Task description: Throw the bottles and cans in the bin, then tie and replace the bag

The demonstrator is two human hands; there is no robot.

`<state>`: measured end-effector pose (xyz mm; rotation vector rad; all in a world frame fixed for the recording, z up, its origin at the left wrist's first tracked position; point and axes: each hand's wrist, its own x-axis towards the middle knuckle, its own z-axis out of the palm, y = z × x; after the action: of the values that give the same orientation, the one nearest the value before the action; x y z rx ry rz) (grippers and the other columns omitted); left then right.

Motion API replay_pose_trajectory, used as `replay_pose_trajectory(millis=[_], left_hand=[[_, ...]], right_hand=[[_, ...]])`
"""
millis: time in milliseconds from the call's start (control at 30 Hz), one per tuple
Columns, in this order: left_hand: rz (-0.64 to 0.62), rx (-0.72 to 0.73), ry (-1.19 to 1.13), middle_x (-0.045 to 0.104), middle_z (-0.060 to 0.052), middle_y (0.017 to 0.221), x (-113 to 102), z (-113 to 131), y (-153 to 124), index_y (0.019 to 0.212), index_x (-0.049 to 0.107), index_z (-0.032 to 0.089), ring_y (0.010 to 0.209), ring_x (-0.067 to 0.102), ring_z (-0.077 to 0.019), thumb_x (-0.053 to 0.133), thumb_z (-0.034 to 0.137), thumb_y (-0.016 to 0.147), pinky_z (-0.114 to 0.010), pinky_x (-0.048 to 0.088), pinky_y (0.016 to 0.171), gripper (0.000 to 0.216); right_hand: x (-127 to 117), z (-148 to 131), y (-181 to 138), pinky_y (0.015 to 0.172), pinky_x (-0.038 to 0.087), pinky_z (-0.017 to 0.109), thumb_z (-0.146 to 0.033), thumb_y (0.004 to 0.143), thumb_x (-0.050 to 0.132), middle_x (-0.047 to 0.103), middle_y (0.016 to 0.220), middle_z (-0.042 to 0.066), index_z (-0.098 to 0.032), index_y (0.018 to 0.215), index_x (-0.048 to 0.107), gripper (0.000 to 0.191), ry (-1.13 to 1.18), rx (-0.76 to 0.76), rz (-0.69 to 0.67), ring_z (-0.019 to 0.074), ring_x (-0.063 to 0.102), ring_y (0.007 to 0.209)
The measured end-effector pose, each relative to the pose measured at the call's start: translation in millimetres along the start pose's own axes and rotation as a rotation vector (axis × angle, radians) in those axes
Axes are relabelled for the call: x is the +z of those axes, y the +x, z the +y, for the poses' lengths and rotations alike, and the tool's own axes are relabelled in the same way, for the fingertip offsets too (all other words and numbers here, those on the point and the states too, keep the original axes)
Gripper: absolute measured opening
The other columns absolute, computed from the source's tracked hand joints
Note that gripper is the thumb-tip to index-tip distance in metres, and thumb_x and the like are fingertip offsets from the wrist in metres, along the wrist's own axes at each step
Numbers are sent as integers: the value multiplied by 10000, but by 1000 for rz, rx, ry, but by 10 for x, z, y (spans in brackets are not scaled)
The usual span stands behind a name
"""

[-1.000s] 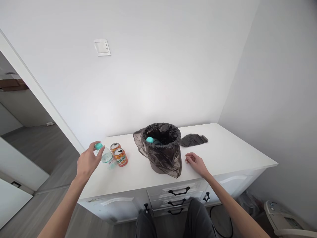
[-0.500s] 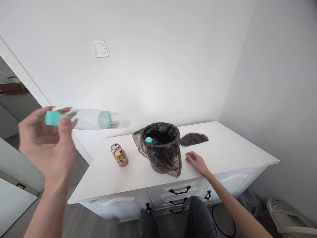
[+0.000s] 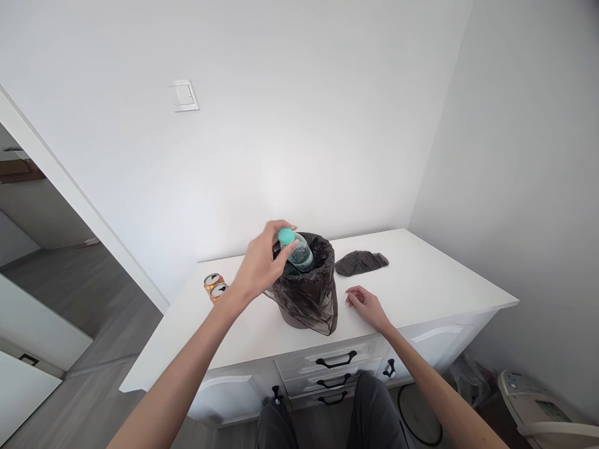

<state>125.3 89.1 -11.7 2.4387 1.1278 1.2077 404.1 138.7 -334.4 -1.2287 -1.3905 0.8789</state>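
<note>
My left hand (image 3: 267, 257) grips a clear plastic bottle (image 3: 302, 254) near its turquoise cap, thumb on one side and fingers on the other. Cap end up and tilted, the bottle reaches into the mouth of a bin (image 3: 292, 319) lined with a black plastic bag (image 3: 311, 302). Its lower end is hidden inside. My right hand (image 3: 367, 305) rests on the white countertop (image 3: 421, 280) just right of the bin, fingers loosely curled with nothing visible in them. Two orange drink cans (image 3: 216, 289) stand left of the bin, partly behind my left forearm.
A folded black plastic bag (image 3: 362, 262) lies on the counter right of the bin. Drawers with black handles (image 3: 336, 359) are below the counter edge, close to my knees. The wall behind carries a light switch (image 3: 184, 95). A pale appliance (image 3: 538, 399) stands at lower right.
My left hand has carried the bottle from the left over to the bin, turning it from sideways to cap-up with its lower end inside. My right hand has stayed on the counter.
</note>
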Motion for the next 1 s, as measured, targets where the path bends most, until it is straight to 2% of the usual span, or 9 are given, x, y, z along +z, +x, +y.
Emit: replay_pose_trajectory(millis=[133, 233, 300, 400, 467, 567, 800, 900, 1000], left_hand=[[-223, -32, 53, 688, -64, 1326, 164, -232, 30, 1279, 488, 282, 1141, 690, -255, 529, 387, 1010, -450, 547, 961, 292], [-327, -17, 111, 646, -47, 1410, 162, -348, -21, 1327, 529, 315, 1234, 648, -274, 558, 468, 996, -454, 516, 1014, 366], [-292, -24, 137, 620, -53, 1452, 101, -426, -93, 1351, 551, 323, 1298, 609, -283, 576, 525, 980, -450, 499, 1059, 423], [-85, -72, 194, 603, -87, 1471, -53, -629, -253, 1373, 554, 297, 1372, 550, -291, 519, 544, 1003, -449, 499, 1074, 446], [58, -118, 274, 580, -106, 1494, -177, -857, -380, 1389, 543, 273, 1418, 502, -299, 468, 527, 1026, -465, 497, 1076, 450], [159, -203, 430, 533, -126, 1540, -349, -1322, -578, 1426, 516, 245, 1476, 428, -321, 436, 506, 1034, -523, 445, 1133, 477], [-23, -298, 744, 377, -177, 1663, -425, -2347, -1134, 1456, 534, 154, 1602, 64, -458, 419, 593, 998, -696, 171, 1248, 645], [-94, -209, 793, 376, -146, 1670, -395, -2508, -1338, 1381, 607, 181, 1603, -1, -469, 445, 594, 987, -722, 128, 1249, 594], [-168, -92, 768, 444, -136, 1631, -394, -2471, -1475, 1398, 594, 192, 1607, 92, -435, 460, 554, 997, -694, 138, 1267, 557]], right_hand=[[-13, -22, 2, 816, 549, 382, -585, 940, 578, 757, 856, 47, -249, 1025, 649, 354, 2, 5, -7, 226, 704, 788], [-24, -75, -4, 812, 545, 372, -560, 939, 581, 754, 853, 42, -251, 1022, 652, 327, 0, 14, -3, 223, 702, 791], [-25, -107, -7, 812, 542, 364, -540, 941, 578, 752, 850, 36, -253, 1020, 650, 306, 0, 19, 0, 218, 700, 792], [-16, -135, -11, 804, 540, 360, -520, 941, 576, 746, 849, 35, -251, 1012, 647, 287, 9, 18, 0, 215, 694, 784], [-8, -139, -13, 795, 541, 362, -513, 941, 577, 741, 838, 36, -248, 1007, 647, 282, 13, 12, 4, 215, 688, 772], [-5, -124, -15, 788, 543, 369, -517, 941, 579, 739, 824, 37, -244, 1006, 647, 289, 8, 0, 6, 218, 686, 756], [-11, -76, -16, 805, 535, 361, -539, 956, 560, 736, 838, 26, -243, 1024, 639, 313, -20, -3, -10, 210, 687, 763], [-3, -83, -23, 802, 536, 361, -538, 956, 559, 736, 846, 29, -244, 1022, 638, 311, -24, -2, -9, 212, 687, 767], [6, -96, -31, 806, 536, 363, -546, 958, 556, 731, 848, 33, -245, 1024, 638, 319, -21, -2, -9, 216, 687, 777]])
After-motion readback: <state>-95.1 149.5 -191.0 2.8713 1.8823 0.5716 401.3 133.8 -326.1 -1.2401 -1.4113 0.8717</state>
